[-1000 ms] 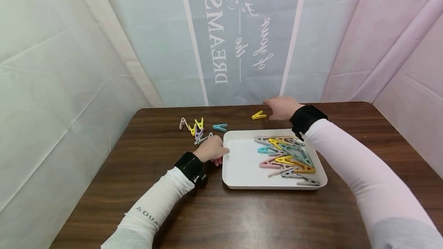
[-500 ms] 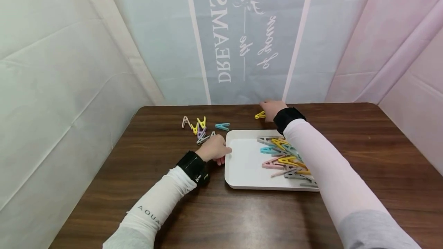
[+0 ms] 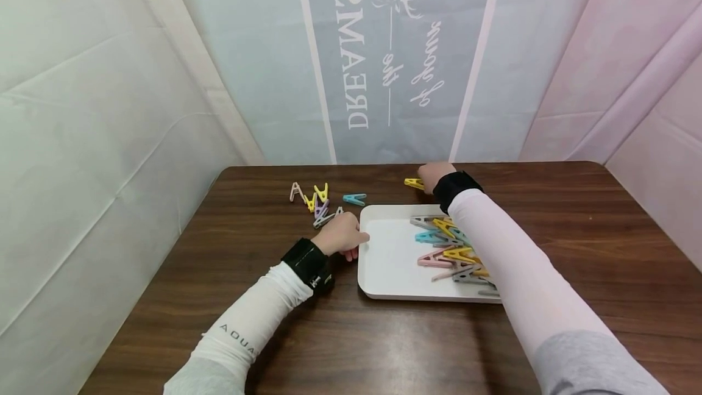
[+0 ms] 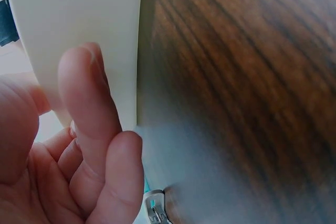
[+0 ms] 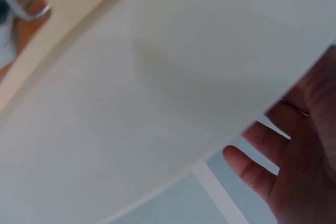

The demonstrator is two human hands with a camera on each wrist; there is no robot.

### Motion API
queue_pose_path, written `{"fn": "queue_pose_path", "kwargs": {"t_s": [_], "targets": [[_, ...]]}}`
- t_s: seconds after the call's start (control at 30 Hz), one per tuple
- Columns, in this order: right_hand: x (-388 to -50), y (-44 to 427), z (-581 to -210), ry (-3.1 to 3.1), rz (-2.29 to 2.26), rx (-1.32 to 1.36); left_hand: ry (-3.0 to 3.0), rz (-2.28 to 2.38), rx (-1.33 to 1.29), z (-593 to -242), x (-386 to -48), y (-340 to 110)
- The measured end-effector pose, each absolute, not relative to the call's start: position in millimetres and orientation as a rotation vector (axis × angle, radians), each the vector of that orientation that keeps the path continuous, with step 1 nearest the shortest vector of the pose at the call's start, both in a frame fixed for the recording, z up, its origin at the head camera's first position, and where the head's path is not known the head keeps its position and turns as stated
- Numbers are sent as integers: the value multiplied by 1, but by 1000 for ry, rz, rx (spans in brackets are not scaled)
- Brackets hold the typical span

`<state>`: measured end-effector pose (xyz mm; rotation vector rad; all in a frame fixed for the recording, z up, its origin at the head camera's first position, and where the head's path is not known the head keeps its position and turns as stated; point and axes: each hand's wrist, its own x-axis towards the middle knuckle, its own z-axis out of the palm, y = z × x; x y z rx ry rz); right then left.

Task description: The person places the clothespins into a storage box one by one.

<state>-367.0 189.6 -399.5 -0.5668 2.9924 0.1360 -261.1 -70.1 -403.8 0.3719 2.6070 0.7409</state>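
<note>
In the head view my left hand pinches the left rim of a white tray, thumb over the edge. The left wrist view has its fingers against the tray's wall. At the table's back edge, my right hand holds one end of a yellow clothespin whose other end points left. The right wrist view shows three spread fingers of the right hand; thumb and index are hidden behind the tray.
Clothespins in several colours, among them a pink one, lie in the tray's right part, partly under my right forearm. Left of the tray lie a blue clothespin and a small cluster with a yellow one. A printed curtain hangs behind the table.
My right hand has come left and down onto the yellow clothespin, its fingers closing, and the clothespin has turned slightly. My left hand stays at the tray's rim.
</note>
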Motion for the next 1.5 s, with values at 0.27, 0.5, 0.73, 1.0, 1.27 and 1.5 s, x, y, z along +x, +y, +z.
{"fn": "queue_pose_path", "kwargs": {"t_s": [0.27, 0.5, 0.73, 1.0, 1.27, 1.5], "targets": [[-370, 186, -398, 3046, 152, -578, 2616, 707, 356, -404, -262, -69], [-371, 186, -405, 3090, 180, -602, 2617, 700, 340, -403, -262, -68], [-367, 190, -398, 3078, 166, -570, 2612, 702, 338, -402, -261, -68], [-370, 201, -379, 3115, 105, -578, 2612, 722, 356, -400, -259, -69], [-349, 204, -339, 3107, 124, -803, 2615, 715, 378, -399, -258, -69], [-307, 207, -321, 3114, 239, -1027, 2620, 700, 354, -400, -259, -67]]}}
